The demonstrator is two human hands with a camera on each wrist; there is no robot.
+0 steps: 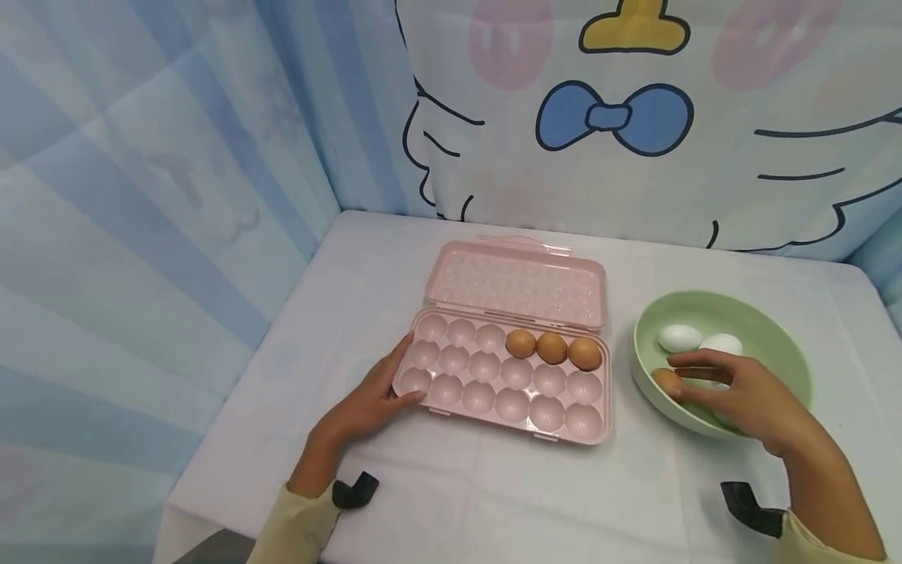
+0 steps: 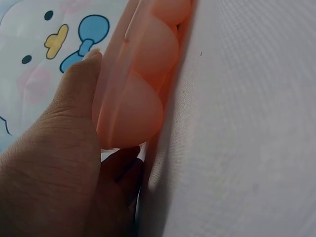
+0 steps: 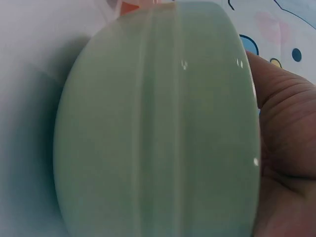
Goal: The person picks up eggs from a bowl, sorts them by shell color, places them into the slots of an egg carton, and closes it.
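A pink plastic egg box [image 1: 479,397] lies with its lid [image 1: 517,282] folded back toward the wall. Three brown eggs [image 1: 552,348] fill the right half of its back row; the other hollows hold nothing. My left hand [image 1: 362,403] grips the box's left end, thumb on the front rim, and in the left wrist view the fingers curl at its side and underneath. Inside the green bowl [image 1: 775,337], my right hand [image 1: 740,392] pinches a brown egg [image 1: 665,381] between thumb and fingers. White eggs [image 1: 680,338] lie behind it, one partly hidden by the hand.
Both box and bowl stand on a table with a white cloth [image 1: 437,501], the bowl right of the box. A patterned curtain [image 1: 493,172] hangs behind and along the left. The bowl's outer wall [image 3: 158,123] fills most of the right wrist view.
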